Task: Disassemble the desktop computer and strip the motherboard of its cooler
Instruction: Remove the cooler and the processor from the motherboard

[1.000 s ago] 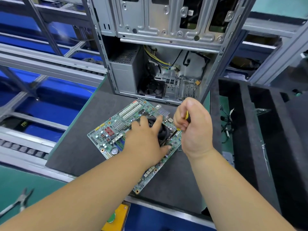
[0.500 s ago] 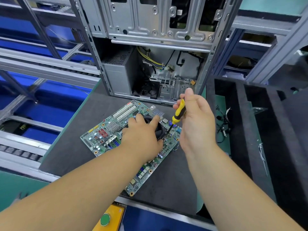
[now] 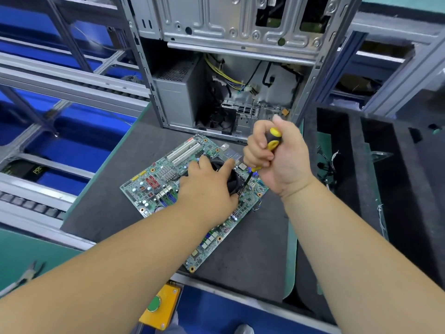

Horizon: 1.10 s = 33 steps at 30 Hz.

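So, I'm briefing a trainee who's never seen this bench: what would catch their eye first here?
The right hand gripping a yellow-and-black screwdriver, tip down beside the black cooler. The left hand rests on that cooler, on the green motherboard at the mat's centre. Behind stands the open computer case.

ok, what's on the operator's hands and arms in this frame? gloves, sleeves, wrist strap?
Nothing worn that shows. The left hand and right hand are bare, with no gloves, rings or watch. Both forearms are uncovered from the wrist to the frame edge, with no sleeve in sight. No wrist strap or cable on either wrist. Fingernails are short and unpainted where visible.
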{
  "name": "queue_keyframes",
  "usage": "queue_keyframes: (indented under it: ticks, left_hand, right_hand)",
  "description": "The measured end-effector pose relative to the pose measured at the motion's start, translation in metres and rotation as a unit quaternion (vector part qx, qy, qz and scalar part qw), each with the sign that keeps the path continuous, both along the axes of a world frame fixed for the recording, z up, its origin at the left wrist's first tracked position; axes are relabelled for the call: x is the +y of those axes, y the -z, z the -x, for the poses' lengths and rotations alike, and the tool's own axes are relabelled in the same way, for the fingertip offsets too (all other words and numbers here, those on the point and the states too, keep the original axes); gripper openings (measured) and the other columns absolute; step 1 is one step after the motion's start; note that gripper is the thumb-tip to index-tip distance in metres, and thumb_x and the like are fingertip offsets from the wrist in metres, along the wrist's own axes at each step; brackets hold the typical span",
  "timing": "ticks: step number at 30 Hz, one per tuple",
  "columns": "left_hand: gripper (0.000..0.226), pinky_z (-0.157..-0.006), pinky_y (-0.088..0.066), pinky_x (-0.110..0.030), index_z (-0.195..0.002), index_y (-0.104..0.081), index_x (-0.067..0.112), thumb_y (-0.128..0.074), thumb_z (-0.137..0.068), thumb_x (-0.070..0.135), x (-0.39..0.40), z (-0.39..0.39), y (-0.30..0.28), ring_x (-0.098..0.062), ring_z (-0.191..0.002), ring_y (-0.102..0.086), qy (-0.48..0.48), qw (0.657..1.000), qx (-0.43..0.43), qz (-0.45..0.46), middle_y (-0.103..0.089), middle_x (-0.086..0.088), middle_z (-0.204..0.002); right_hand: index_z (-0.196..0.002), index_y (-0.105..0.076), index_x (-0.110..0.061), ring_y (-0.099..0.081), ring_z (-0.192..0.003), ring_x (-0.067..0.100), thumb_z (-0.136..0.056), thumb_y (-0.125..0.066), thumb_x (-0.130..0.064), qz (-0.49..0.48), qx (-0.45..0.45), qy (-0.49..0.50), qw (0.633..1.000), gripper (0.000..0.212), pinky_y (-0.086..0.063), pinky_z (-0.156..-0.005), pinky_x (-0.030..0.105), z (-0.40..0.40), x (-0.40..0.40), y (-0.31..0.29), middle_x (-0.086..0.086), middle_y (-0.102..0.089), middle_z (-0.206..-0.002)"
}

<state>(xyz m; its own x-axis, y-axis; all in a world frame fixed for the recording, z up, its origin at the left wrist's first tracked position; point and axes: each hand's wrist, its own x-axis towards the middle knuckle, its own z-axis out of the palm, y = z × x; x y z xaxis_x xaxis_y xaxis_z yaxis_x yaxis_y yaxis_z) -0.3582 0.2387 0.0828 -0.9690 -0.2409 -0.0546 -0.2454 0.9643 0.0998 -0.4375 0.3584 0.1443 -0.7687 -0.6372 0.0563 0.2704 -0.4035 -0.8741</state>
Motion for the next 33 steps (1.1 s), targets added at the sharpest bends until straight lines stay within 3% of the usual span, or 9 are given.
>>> queue_keyframes:
  ticks: [6, 11, 16, 20, 23, 26, 29, 31, 33]
  left_hand:
    - [0.073, -0.079, -0.044, -0.045, -0.142, -0.017, 0.040, -0.049, -0.082, 0.064, 0.001, -0.003, -0.001, -0.035, -0.111, -0.036, -0.006, 1.000, 0.007, -0.002, -0.034, -0.015, -0.121]
    - [0.073, -0.080, -0.043, -0.046, -0.142, -0.017, 0.040, -0.051, -0.082, 0.062, 0.003, -0.003, -0.002, -0.035, -0.112, -0.035, -0.012, 1.000, -0.003, -0.009, -0.033, -0.015, -0.122]
    - [0.075, -0.081, -0.043, -0.044, -0.143, -0.018, 0.041, -0.052, -0.079, 0.062, -0.001, -0.009, 0.002, -0.033, -0.108, -0.036, -0.003, 0.999, 0.017, -0.027, -0.033, -0.012, -0.119]
    - [0.076, -0.083, -0.044, -0.045, -0.144, -0.016, 0.042, -0.052, -0.080, 0.062, -0.003, -0.012, 0.004, -0.033, -0.109, -0.036, -0.002, 0.999, 0.023, -0.029, -0.032, -0.013, -0.120]
    - [0.075, -0.082, -0.045, -0.046, -0.143, -0.017, 0.042, -0.052, -0.080, 0.063, -0.002, -0.007, 0.002, -0.034, -0.111, -0.036, -0.007, 0.999, 0.009, -0.032, -0.033, -0.013, -0.121]
    - [0.073, -0.082, -0.045, -0.047, -0.142, -0.019, 0.043, -0.052, -0.080, 0.064, -0.001, -0.002, -0.001, -0.035, -0.111, -0.036, -0.005, 1.000, -0.004, -0.028, -0.033, -0.014, -0.121]
    - [0.076, -0.083, -0.045, -0.047, -0.144, -0.016, 0.043, -0.052, -0.080, 0.065, -0.002, -0.002, -0.002, -0.035, -0.113, -0.036, -0.008, 1.000, -0.011, -0.027, -0.032, -0.014, -0.124]
    - [0.075, -0.084, -0.045, -0.047, -0.144, -0.017, 0.042, -0.051, -0.081, 0.064, -0.001, -0.003, -0.002, -0.035, -0.115, -0.035, -0.008, 1.000, -0.007, -0.027, -0.032, -0.013, -0.125]
    - [0.074, -0.084, -0.044, -0.046, -0.143, -0.018, 0.042, -0.052, -0.081, 0.063, 0.001, -0.004, -0.002, -0.034, -0.113, -0.036, -0.010, 1.000, -0.001, -0.020, -0.033, -0.013, -0.123]
  right_hand:
    - [-0.083, -0.056, -0.013, -0.050, -0.064, 0.020, -0.096, -0.044, -0.042, -0.130, 0.028, 0.215, 0.967, 0.034, -0.041, -0.066, 0.036, -0.015, -0.001, 0.003, 0.000, -0.054, -0.065]
    - [-0.063, -0.044, -0.017, -0.027, -0.049, 0.017, -0.095, -0.033, -0.034, -0.078, 0.030, 0.277, 0.957, 0.038, -0.027, -0.048, 0.024, -0.030, -0.017, 0.008, -0.004, -0.032, -0.049]
    - [-0.049, -0.037, -0.017, -0.012, -0.043, 0.010, -0.089, -0.031, -0.026, -0.020, -0.005, 0.136, 0.990, 0.042, -0.013, -0.047, 0.020, -0.012, -0.017, 0.006, -0.005, -0.022, -0.042]
    - [-0.045, -0.040, -0.020, -0.009, -0.043, 0.008, -0.088, -0.028, -0.029, -0.015, -0.011, -0.039, 0.999, 0.046, -0.006, -0.047, 0.030, 0.002, -0.003, 0.003, -0.003, -0.016, -0.040]
    - [-0.051, -0.041, -0.015, -0.011, -0.043, 0.009, -0.087, -0.036, -0.034, -0.020, 0.022, -0.067, 0.997, 0.041, -0.006, -0.048, 0.032, 0.000, 0.001, 0.001, 0.000, -0.017, -0.042]
    - [-0.071, -0.044, -0.011, -0.026, -0.046, 0.015, -0.091, -0.039, -0.028, -0.060, 0.052, 0.008, 0.997, 0.028, -0.020, -0.051, 0.032, -0.011, -0.001, 0.003, 0.002, -0.034, -0.052]
    - [-0.081, -0.052, -0.013, -0.051, -0.060, 0.019, -0.093, -0.049, -0.041, -0.118, 0.048, 0.131, 0.983, 0.030, -0.041, -0.065, 0.036, -0.016, -0.004, 0.005, 0.001, -0.055, -0.067]
    - [-0.078, -0.055, -0.016, -0.051, -0.058, 0.016, -0.094, -0.046, -0.046, -0.128, 0.026, 0.207, 0.969, 0.034, -0.044, -0.065, 0.033, -0.020, -0.008, 0.006, -0.001, -0.054, -0.065]
    - [-0.073, -0.049, -0.016, -0.038, -0.053, 0.017, -0.096, -0.037, -0.044, -0.107, 0.023, 0.264, 0.958, 0.038, -0.036, -0.056, 0.030, -0.027, -0.014, 0.007, -0.002, -0.043, -0.056]
